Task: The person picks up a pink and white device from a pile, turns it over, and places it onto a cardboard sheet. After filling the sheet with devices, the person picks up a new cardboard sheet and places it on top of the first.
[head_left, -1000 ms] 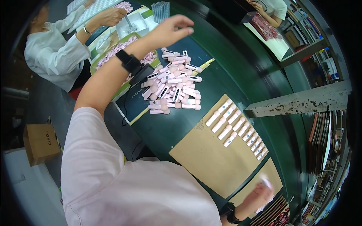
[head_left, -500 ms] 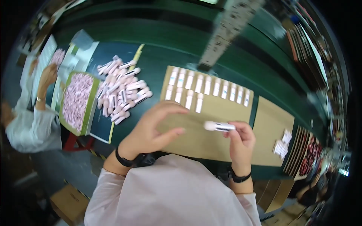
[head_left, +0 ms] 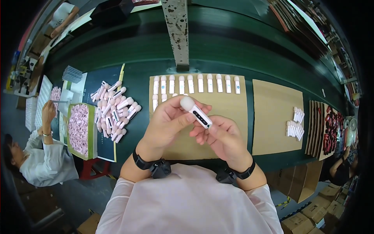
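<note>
On the green table point(head_left: 136, 78) we record a cardboard sheet point(head_left: 230, 117) bearing sticks point(head_left: 191, 84) in rows, a heap point(head_left: 109, 120) left of it. Above the sheet we find the left hand point(head_left: 164, 125) clasping one pale stick point(head_left: 196, 113); the right hand point(head_left: 226, 139) touches its lower end, though whether it grips we cannot tell.

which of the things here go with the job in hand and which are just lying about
Seemingly in use:
pale pink wand in the left hand, right hand at its lower end
loose pile of like wands
row of wands on the cardboard sheet

Seemingly just lying about:
cartons at lower right
small white piece, upper right
</note>
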The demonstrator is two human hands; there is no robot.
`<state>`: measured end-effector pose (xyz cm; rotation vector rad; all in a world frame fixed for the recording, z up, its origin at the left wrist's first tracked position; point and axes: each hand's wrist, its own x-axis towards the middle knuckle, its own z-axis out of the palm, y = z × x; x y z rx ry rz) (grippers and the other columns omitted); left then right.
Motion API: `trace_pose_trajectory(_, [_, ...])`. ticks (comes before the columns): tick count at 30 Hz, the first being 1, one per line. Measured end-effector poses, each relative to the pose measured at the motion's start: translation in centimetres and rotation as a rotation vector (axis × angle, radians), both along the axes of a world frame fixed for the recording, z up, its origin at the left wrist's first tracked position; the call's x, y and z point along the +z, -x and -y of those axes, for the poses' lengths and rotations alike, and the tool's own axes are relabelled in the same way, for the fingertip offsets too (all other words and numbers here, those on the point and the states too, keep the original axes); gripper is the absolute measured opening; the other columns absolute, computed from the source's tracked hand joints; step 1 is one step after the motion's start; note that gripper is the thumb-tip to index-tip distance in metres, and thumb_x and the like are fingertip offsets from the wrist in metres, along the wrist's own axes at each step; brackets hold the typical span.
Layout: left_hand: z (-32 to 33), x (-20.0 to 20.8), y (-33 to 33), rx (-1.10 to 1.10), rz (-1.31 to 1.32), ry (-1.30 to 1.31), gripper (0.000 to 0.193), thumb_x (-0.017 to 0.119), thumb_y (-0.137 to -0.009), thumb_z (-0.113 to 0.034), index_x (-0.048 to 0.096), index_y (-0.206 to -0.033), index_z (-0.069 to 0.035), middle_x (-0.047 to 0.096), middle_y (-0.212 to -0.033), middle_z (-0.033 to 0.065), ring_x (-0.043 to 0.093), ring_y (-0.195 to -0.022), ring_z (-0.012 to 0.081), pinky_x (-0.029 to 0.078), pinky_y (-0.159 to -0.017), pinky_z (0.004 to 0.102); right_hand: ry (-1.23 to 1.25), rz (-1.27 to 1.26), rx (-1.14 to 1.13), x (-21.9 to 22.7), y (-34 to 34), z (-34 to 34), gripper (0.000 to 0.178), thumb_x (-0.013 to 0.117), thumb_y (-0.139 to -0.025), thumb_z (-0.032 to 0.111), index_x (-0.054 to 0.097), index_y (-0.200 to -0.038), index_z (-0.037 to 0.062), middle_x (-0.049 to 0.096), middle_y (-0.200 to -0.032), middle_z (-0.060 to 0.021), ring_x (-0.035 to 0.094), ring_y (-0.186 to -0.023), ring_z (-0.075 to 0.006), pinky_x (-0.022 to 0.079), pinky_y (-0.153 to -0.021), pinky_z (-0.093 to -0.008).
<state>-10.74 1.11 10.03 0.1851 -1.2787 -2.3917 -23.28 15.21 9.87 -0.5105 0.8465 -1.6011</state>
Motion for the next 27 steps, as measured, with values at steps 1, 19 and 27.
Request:
trace_pose_trajectory(1, [0.0, 0.0, 0.0, -0.039, 0.004, -0.054, 0.025, 0.064, -0.093, -0.010, 0.058, -0.115, 0.001, 0.063, -0.118, 0.0143, 0.062, -0.104, 0.0197, 0.050, -0.092, 0.0341, 0.012, 0.129, 0.035, 0.2, 0.1, 0.1, 0.027, 0.060, -0.095, 0.015, 0.059, -0.113, -0.0043, 0.068, -0.098, -0.0164, 0.065, -0.083, -0.0187, 0.053, -0.075, -0.0296])
trace_pose_trajectory(19, [-0.8, -1.2, 0.2, -0.052, 0.041, -0.154, 0.031, 0.059, -0.096, -0.015, 0.059, -0.119, 0.006, 0.066, -0.114, 0.0162, 0.065, -0.086, 0.0145, 0.054, -0.074, 0.0260, 0.058, 0.361, 0.102, -1.8, -0.4, 0.4, 0.023, 0.059, -0.096, 0.016, 0.061, -0.113, 0.0001, 0.067, -0.102, -0.0164, 0.067, -0.086, -0.0205, 0.055, -0.076, -0.0297])
trace_pose_trajectory(27, [-0.6, -1.4, 0.4, -0.070, 0.027, -0.169, 0.031, 0.059, -0.097, -0.014, 0.059, -0.119, 0.006, 0.064, -0.117, 0.0170, 0.065, -0.085, 0.0137, 0.054, -0.072, 0.0254, 0.053, 0.358, 0.103, -2.0, -0.3, 0.4, 0.025, 0.060, -0.095, 0.015, 0.060, -0.115, -0.0007, 0.067, -0.103, -0.0160, 0.067, -0.088, -0.0191, 0.054, -0.079, -0.0285])
